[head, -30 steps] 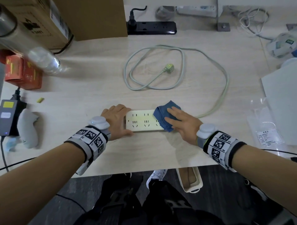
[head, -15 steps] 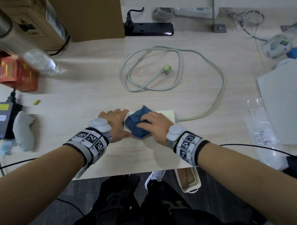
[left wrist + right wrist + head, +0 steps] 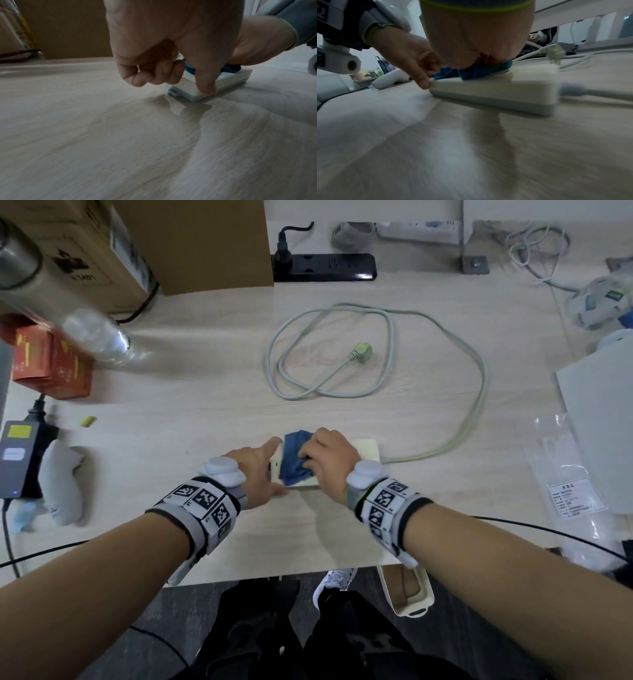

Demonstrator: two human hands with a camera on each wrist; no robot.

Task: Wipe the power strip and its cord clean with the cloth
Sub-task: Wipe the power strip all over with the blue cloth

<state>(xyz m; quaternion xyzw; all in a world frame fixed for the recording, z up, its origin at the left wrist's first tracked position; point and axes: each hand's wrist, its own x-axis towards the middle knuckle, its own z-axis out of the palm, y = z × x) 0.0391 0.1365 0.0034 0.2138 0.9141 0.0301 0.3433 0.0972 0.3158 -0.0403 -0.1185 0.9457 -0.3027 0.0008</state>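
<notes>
A white power strip [image 3: 366, 451] lies near the table's front edge. Its pale green cord [image 3: 479, 392] loops away to the right and back to a plug [image 3: 362, 350] in the middle of the table. My left hand [image 3: 257, 470] grips the strip's left end, with the thumb on its near corner [image 3: 205, 89] and the other fingers curled. My right hand [image 3: 329, 460] holds a bunched blue cloth [image 3: 294, 460] and presses it on the strip's left half. In the right wrist view the cloth [image 3: 476, 73] sits on top of the strip [image 3: 505, 89].
A black power strip [image 3: 325, 266] and cardboard boxes [image 3: 191, 241] stand at the back. A plastic bottle [image 3: 96, 333], red box [image 3: 51, 364], black adapter [image 3: 20, 457] and white controller [image 3: 65, 484] crowd the left. A plastic bag [image 3: 565, 474] and white board [image 3: 603, 405] lie right.
My right hand slid the cloth from the strip's right end to its left half, and its fingers have curled over the cloth. The left hand has kept its hold on the left end.
</notes>
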